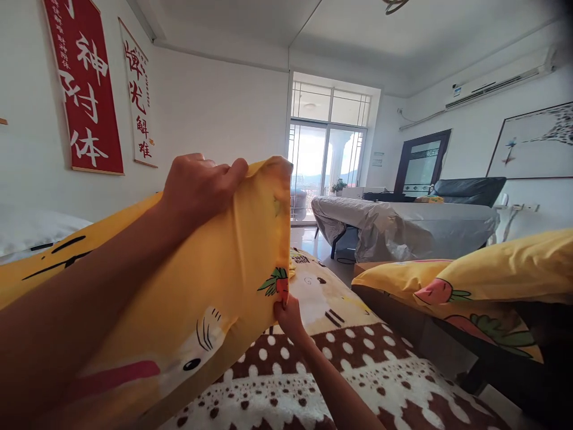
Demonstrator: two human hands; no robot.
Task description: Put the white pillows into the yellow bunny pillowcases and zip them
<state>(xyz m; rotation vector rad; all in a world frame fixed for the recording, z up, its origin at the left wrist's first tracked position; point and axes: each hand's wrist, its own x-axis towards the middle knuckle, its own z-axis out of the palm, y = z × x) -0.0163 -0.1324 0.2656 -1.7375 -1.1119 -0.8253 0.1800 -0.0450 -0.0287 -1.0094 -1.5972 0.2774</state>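
A yellow pillowcase (242, 233) printed with a carrot and a white cartoon animal stands raised before me, stretched toward the left. My left hand (201, 185) is closed around its top edge, near the upper right corner. Lower down, my right hand (290, 318) pinches the right edge just beneath the printed carrot. Whether a pillow is inside cannot be seen from here. Under it spreads a brown and cream blanket (358, 352) with white dots and a cartoon face.
On the right, yellow pillows (505, 275) with carrot prints rest on a dark piece of furniture. Farther back, a grey plastic sheet (403, 230) drapes over a table beside a dark chair (470, 188). Glass doors (326, 161) stand at the far wall.
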